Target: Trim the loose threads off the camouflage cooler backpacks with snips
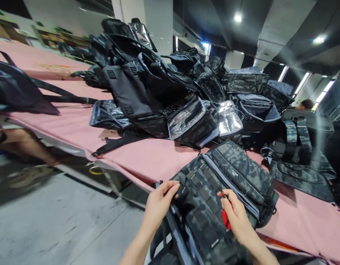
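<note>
A dark camouflage backpack (pixel 211 206) lies in front of me on the pink-covered table, its near part hanging over the edge. Over its left side is my left hand (pixel 163 197), thumb and fingers pinched together; whatever they hold is too small to make out. My right hand (pixel 235 211) is closed around a small red-handled cutting tool (pixel 226 217) above the webbing rows. The tool's blades are mostly hidden by the fingers. A grey-lined zip opening (pixel 227 182) runs across the bag beyond my right hand.
Behind the backpack rises a heap of dark bags (pixel 148 88), some showing silver lining (pixel 230 119). More camouflage bags (pixel 299 173) lie to the right. A person's legs (pixel 26 145) show at left beyond the pink table (pixel 148 158). Another person (pixel 306 105) is at far right.
</note>
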`<state>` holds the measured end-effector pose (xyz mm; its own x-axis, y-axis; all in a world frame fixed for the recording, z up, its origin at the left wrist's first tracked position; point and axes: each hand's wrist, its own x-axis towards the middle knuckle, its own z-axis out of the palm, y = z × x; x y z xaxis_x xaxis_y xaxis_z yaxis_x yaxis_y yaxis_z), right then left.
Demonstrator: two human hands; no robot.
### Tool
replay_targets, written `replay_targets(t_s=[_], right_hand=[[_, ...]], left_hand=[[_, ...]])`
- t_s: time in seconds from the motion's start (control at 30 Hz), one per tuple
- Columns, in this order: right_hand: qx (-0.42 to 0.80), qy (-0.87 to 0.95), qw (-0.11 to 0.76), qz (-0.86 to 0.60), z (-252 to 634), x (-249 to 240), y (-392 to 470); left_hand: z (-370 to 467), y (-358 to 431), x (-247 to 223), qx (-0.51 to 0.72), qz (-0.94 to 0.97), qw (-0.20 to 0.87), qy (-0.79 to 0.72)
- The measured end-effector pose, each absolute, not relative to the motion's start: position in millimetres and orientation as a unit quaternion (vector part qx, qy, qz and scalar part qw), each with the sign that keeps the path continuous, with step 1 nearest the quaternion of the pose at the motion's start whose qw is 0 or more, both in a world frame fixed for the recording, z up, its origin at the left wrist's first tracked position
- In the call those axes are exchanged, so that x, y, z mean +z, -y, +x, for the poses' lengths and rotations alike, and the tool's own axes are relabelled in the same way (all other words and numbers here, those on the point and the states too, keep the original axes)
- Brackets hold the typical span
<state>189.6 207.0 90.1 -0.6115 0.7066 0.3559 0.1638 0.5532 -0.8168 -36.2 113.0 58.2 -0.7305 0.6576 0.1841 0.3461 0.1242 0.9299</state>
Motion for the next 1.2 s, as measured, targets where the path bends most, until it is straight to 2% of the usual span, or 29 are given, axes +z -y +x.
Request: replay_targets(t_s=[0.1,0.27,0.53,1.2], right_hand=[[0.336,0.86,0.317,-0.217,164,100,-198],[0.259,0.892,0.328,-0.17,146,95,-186],[0.23,0.897,0.35,-0.14,156,97,-180],[0.231,0.907,0.323,-0.138,161,96,-177]], left_hand=[[-9,-87,77,0.661,0.257,0.166,-0.686],[15,-69,101,0.709,0.207,0.147,-0.658],[27,-67,112,0.72,0.19,0.153,-0.65],[37,-67,102,0.718,0.213,0.139,-0.648]])
